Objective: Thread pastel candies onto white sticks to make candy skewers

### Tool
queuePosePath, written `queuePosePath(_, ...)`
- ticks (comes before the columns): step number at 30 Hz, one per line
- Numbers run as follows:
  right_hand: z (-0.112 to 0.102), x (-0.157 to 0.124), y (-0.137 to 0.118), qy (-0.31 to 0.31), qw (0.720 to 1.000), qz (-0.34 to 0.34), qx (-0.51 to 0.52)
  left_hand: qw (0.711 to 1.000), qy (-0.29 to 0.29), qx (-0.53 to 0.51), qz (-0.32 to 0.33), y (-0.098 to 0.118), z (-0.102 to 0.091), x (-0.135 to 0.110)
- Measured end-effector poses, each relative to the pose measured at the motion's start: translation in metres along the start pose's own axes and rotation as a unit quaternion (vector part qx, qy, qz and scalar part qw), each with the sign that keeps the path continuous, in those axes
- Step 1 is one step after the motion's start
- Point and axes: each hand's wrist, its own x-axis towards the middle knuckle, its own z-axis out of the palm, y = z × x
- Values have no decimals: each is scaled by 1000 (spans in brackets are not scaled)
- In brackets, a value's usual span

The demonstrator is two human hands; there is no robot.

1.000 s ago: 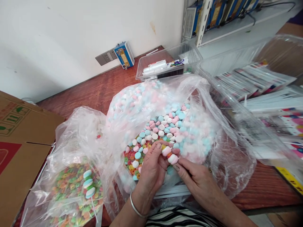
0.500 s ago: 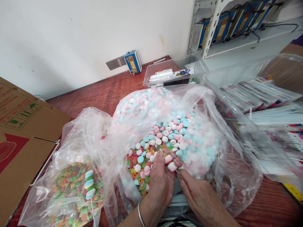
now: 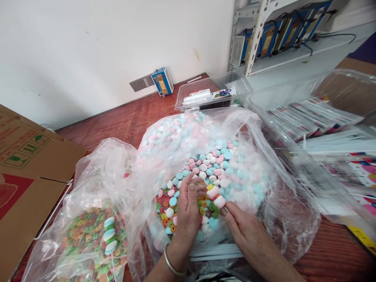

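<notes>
My right hand [image 3: 245, 229] is closed, thumb and fingertips gripping the lower end of a candy skewer [image 3: 216, 197]. Pink-and-white candies with an orange piece between them and a yellow piece at the tip are threaded on it. To its left, my left hand [image 3: 188, 209] is over the loose sweets, fingers stretched forward and thumb raised, with nothing visible in it. Around both hands lie pink, blue and white button-shaped candies [image 3: 203, 167] and colourful ring candies [image 3: 166, 215], in a big clear plastic bag [image 3: 173, 154].
On the left, a candy skewer [image 3: 110, 235] in blue, white and green lies on a bag of ring candies [image 3: 79, 235]. A cardboard box [image 3: 38, 168] stands beyond it. Clear plastic bins [image 3: 276, 125] hold packets on the right. A blue device [image 3: 162, 82] leans against the wall.
My left hand has come off the skewer and moved slightly up and left over the ring candies. The skewer stays in my right hand, its upper candies now more exposed.
</notes>
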Motion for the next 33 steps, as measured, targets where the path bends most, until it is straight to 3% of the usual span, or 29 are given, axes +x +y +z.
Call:
queuePosePath(2, -3, -2, 7, 10, 1000, 21, -7, 963, 1, 230, 137, 3, -13, 16)
queuePosePath(4, -3, -3, 13, 18, 999, 30, -5, 891, -8, 392, 228, 6, -21, 29)
queuePosePath(7, -3, -4, 17, 31, 999, 38, 2, 809, -20, 518, 276, 9, -24, 42)
queuePosePath(9, -4, -3, 18, 40, 998, 40, 10, 783, -23, 551, 288, 10, -22, 48)
queuePosePath(16, -4, 0, 20, 39, 997, 48, 44, 788, -49, 529, 310, 17, -2, 80)
queuePosePath(21, -3, -1, 21, 37, 997, 46, 44, 769, -97, 562, 289, 21, 13, 98)
queuePosePath(33, -3, 0, 24, 32, 997, 33, 62, 736, -147, 589, 299, 21, 17, 94)
